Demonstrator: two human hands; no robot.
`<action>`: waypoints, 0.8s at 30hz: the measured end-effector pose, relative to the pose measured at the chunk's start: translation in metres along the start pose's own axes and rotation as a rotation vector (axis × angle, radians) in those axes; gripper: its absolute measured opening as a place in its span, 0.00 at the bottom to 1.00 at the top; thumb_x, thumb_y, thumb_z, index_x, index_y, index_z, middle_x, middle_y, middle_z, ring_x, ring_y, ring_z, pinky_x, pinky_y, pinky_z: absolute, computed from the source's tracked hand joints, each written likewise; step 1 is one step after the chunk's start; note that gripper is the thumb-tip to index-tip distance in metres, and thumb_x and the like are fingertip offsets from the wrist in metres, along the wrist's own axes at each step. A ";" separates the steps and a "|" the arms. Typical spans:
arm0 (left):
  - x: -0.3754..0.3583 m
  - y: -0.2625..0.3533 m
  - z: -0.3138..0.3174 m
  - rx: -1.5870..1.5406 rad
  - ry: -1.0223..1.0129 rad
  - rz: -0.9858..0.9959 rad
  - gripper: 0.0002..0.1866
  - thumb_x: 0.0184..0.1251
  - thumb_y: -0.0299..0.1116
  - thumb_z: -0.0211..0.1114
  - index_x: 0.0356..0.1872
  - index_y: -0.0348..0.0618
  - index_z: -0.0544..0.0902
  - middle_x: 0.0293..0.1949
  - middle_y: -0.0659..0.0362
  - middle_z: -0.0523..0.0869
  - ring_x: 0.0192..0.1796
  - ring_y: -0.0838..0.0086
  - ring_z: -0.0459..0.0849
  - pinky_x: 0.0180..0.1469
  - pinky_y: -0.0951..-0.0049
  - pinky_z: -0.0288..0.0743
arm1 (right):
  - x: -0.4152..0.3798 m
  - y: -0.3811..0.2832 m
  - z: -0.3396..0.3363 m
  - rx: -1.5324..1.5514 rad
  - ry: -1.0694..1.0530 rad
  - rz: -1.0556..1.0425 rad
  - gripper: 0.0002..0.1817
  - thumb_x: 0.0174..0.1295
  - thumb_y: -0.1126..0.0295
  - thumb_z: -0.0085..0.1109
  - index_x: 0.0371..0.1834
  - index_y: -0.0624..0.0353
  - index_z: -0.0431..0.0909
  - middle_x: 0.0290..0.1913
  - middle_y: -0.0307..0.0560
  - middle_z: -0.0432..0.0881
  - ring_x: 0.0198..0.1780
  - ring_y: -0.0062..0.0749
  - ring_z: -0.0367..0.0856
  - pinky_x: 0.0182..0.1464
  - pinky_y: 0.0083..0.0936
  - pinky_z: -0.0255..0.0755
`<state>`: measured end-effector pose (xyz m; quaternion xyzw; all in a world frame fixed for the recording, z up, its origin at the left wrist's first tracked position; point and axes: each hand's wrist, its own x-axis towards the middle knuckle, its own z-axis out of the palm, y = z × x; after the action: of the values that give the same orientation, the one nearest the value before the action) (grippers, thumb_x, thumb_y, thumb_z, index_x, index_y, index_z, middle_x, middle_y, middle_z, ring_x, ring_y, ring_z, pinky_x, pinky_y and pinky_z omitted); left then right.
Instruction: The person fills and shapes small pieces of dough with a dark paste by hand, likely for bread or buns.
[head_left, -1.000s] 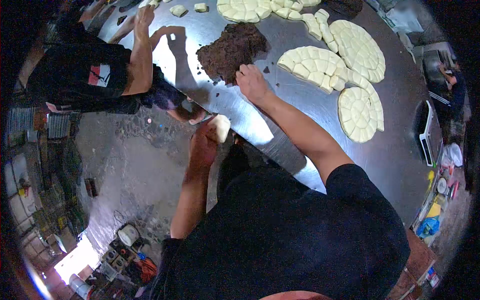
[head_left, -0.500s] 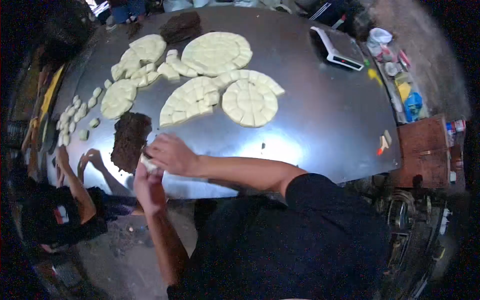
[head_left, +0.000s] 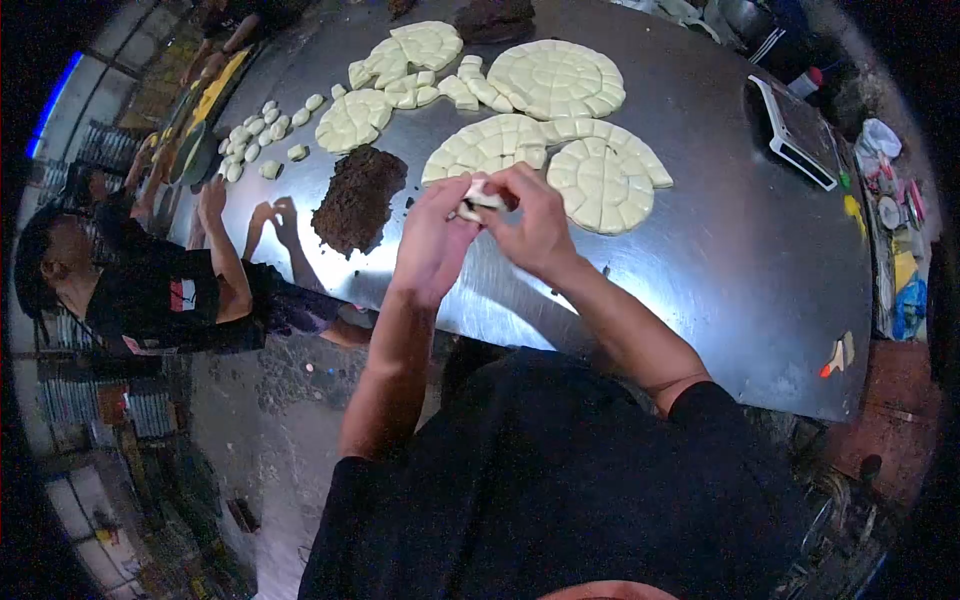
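Observation:
Between my two hands, over the metal table [head_left: 715, 290], is a small piece of white dough [head_left: 482, 199] with dark filling showing in it. My left hand [head_left: 437, 240] cups it from the left, and my right hand [head_left: 537, 225] pinches it from the right. To the left of my hands lies a crumbly dark brown mass [head_left: 358, 200]. Just beyond them, a fan-shaped slab of scored dough [head_left: 485, 148] and a round scored one [head_left: 602, 188] rest on the table.
Small dough balls [head_left: 262, 130] lie at the left, near a co-worker [head_left: 150, 280] with hands over the table edge. A large dough round [head_left: 557, 80] lies farther back. At the right are a white-edged scale [head_left: 795, 135] and a scraper [head_left: 840, 355].
The view has swung left, so the table appears farther right. My hands have moved away from the brown mass, still with the dough, and my right hand now pinches it instead of covering it.

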<state>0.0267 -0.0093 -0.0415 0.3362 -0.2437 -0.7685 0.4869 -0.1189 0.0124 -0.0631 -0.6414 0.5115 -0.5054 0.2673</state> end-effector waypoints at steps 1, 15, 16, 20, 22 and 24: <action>0.000 0.001 0.003 0.002 -0.004 0.009 0.11 0.69 0.21 0.52 0.50 0.32 0.76 0.50 0.48 0.78 0.47 0.67 0.82 0.44 0.70 0.80 | -0.004 -0.003 0.000 0.003 0.068 -0.274 0.18 0.49 0.69 0.71 0.43 0.61 0.79 0.38 0.47 0.79 0.34 0.31 0.78 0.35 0.24 0.71; -0.017 0.008 0.043 0.242 0.111 0.331 0.19 0.76 0.33 0.51 0.61 0.31 0.72 0.48 0.53 0.82 0.43 0.75 0.83 0.46 0.76 0.76 | 0.005 -0.040 -0.025 -0.113 0.212 -0.655 0.13 0.47 0.75 0.67 0.37 0.60 0.78 0.34 0.46 0.77 0.33 0.41 0.79 0.35 0.30 0.74; -0.021 0.005 0.048 0.202 0.117 0.347 0.16 0.75 0.32 0.52 0.56 0.31 0.74 0.42 0.55 0.84 0.39 0.78 0.81 0.43 0.77 0.75 | 0.008 -0.041 -0.028 -0.086 0.232 -0.522 0.14 0.47 0.74 0.67 0.38 0.60 0.78 0.34 0.46 0.77 0.34 0.40 0.80 0.35 0.29 0.74; -0.017 0.000 0.047 0.375 0.063 0.278 0.11 0.76 0.32 0.51 0.39 0.37 0.79 0.30 0.66 0.77 0.29 0.84 0.71 0.32 0.80 0.68 | 0.014 -0.040 -0.031 -0.113 0.232 -0.431 0.13 0.47 0.75 0.66 0.36 0.59 0.75 0.31 0.47 0.75 0.32 0.42 0.77 0.32 0.31 0.72; -0.031 0.005 0.058 0.466 -0.001 0.299 0.12 0.77 0.35 0.50 0.39 0.38 0.79 0.29 0.67 0.76 0.29 0.85 0.71 0.30 0.82 0.66 | 0.016 -0.035 -0.034 -0.240 0.223 -0.591 0.10 0.46 0.76 0.64 0.32 0.57 0.74 0.32 0.48 0.72 0.34 0.45 0.75 0.35 0.38 0.70; -0.023 0.003 0.043 0.402 -0.043 0.267 0.13 0.75 0.36 0.52 0.41 0.36 0.80 0.30 0.64 0.78 0.30 0.83 0.73 0.30 0.84 0.66 | 0.009 -0.041 -0.040 -0.224 0.169 -0.585 0.12 0.45 0.76 0.65 0.34 0.57 0.76 0.35 0.47 0.74 0.37 0.44 0.75 0.39 0.37 0.70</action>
<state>0.0027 0.0123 -0.0050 0.3747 -0.4442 -0.6403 0.5022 -0.1406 0.0251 -0.0109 -0.7423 0.3784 -0.5530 -0.0048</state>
